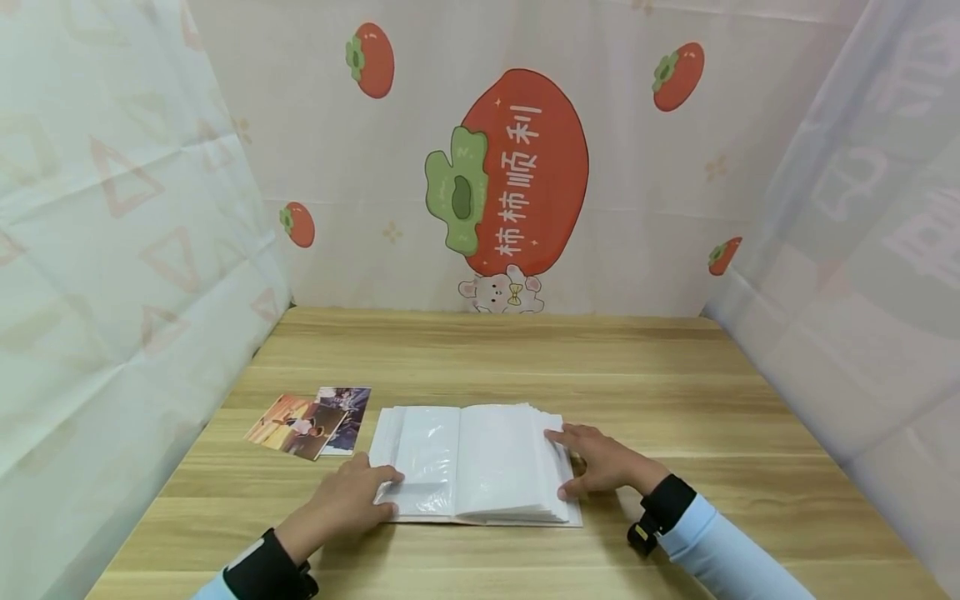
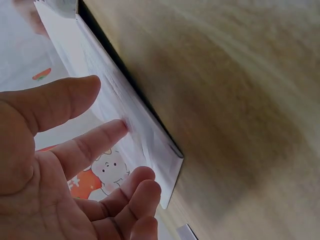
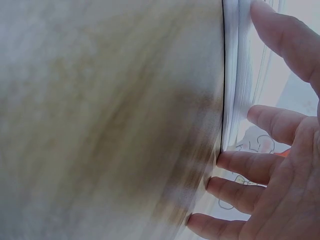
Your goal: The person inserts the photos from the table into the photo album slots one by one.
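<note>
An open photo album (image 1: 495,458) with white pages and clear plastic sleeves lies flat on the wooden table. At its left edge rests my left hand (image 1: 348,496), index fingertip and thumb on the left page. In the left wrist view its other fingers (image 2: 145,192) bend loosely beside the album's corner. My right hand (image 1: 603,462) spreads along the opposite edge, its index finger and thumb touching the right-hand pages. Seen from the right wrist, the fingers (image 3: 250,167) reach out fairly straight by the stacked page edges (image 3: 240,75), with nothing gripped.
Two overlapping photos lie left of the album: an orange-toned print (image 1: 296,425) over a darker one (image 1: 352,417). The wooden table (image 1: 480,354) ends at a white cloth backdrop (image 1: 637,250) with persimmon drawings. Pale cloth walls (image 1: 150,292) stand at both sides.
</note>
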Available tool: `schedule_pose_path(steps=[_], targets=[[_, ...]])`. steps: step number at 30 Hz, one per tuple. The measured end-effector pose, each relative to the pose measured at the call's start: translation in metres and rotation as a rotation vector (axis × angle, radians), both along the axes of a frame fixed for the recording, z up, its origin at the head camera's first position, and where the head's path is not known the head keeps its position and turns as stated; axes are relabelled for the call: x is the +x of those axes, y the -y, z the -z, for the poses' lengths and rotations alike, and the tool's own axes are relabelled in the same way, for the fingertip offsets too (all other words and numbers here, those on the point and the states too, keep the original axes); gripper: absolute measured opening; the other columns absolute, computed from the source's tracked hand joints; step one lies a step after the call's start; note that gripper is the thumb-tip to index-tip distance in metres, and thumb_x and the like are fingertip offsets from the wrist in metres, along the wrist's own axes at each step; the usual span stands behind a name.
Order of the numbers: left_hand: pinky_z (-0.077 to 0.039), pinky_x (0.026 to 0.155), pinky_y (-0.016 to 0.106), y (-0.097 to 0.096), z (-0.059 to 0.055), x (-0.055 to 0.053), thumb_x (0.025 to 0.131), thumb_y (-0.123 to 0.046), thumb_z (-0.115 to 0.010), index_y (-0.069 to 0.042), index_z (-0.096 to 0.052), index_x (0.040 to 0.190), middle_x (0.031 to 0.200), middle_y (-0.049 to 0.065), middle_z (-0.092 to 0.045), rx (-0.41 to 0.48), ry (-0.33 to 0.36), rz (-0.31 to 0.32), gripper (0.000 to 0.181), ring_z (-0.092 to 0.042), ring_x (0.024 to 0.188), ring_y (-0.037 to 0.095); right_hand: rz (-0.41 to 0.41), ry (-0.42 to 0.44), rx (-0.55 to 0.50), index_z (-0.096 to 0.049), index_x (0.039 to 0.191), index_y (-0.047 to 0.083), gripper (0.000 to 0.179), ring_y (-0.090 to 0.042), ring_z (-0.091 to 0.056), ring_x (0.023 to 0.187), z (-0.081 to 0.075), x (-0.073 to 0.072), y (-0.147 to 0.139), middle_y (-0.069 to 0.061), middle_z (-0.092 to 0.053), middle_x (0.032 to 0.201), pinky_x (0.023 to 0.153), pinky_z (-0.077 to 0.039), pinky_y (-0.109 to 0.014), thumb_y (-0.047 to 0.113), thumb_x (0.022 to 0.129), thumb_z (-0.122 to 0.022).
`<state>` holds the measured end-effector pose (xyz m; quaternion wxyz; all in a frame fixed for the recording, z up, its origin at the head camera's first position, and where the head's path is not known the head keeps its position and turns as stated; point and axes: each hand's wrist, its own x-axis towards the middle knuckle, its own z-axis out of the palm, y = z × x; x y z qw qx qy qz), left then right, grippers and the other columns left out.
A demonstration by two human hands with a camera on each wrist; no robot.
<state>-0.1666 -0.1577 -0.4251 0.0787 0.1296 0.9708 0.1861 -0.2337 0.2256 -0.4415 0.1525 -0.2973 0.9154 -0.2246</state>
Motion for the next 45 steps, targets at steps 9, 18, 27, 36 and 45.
schedule_pose_path(steps=[9, 18, 27, 36, 45], targets=[[-0.037, 0.059, 0.037, 0.004, -0.005, -0.002, 0.073, -0.025, -0.076, -0.013, -0.066, 0.11, 0.087, 0.006, -0.046, 0.021, -0.014, 0.059, 0.04, -0.042, 0.071, 0.019, 0.005, -0.005, 0.013, -0.036, 0.143, 0.009, 0.085, -0.043, -0.024, 0.13, -0.001, 0.002, -0.001, -0.028, -0.025, 0.144, 0.098, -0.026, -0.058, 0.042, 0.075, -0.075], [-0.048, 0.067, 0.046, 0.042, -0.023, -0.028, 0.075, -0.028, -0.076, -0.004, -0.055, 0.126, 0.111, 0.02, -0.052, 0.06, -0.152, 0.216, 0.06, -0.056, 0.09, 0.031, -0.009, -0.004, 0.003, -0.036, 0.143, 0.008, 0.085, -0.044, -0.025, 0.129, 0.001, 0.003, -0.002, -0.029, -0.025, 0.143, 0.098, -0.026, -0.058, 0.043, 0.076, -0.074], [-0.046, 0.078, 0.047, 0.088, -0.021, -0.075, 0.07, -0.013, -0.08, 0.003, -0.055, 0.122, 0.109, 0.02, -0.057, -0.03, -0.18, 0.202, 0.06, -0.057, 0.094, 0.033, -0.004, -0.017, 0.008, -0.036, 0.143, 0.008, 0.084, -0.044, -0.025, 0.129, 0.001, 0.001, -0.001, -0.028, -0.025, 0.144, 0.098, -0.026, -0.059, 0.042, 0.076, -0.074], [-0.045, 0.08, 0.05, 0.108, -0.011, -0.102, 0.057, -0.01, -0.086, 0.002, -0.051, 0.127, 0.117, 0.025, -0.054, -0.07, 0.012, 0.155, 0.078, -0.053, 0.099, 0.037, 0.002, -0.003, 0.009, -0.036, 0.143, 0.007, 0.085, -0.043, -0.024, 0.129, 0.0, 0.001, 0.001, -0.028, -0.025, 0.144, 0.097, -0.026, -0.059, 0.042, 0.075, -0.075], [-0.046, 0.075, 0.047, 0.109, -0.006, -0.112, 0.056, 0.0, -0.085, 0.001, -0.046, 0.133, 0.115, 0.025, -0.051, -0.126, 0.138, 0.075, 0.087, -0.049, 0.095, 0.035, 0.019, 0.004, 0.022, -0.036, 0.143, 0.011, 0.085, -0.042, -0.024, 0.131, 0.002, 0.0, 0.0, -0.025, -0.025, 0.145, 0.097, -0.023, -0.061, 0.042, 0.075, -0.075]])
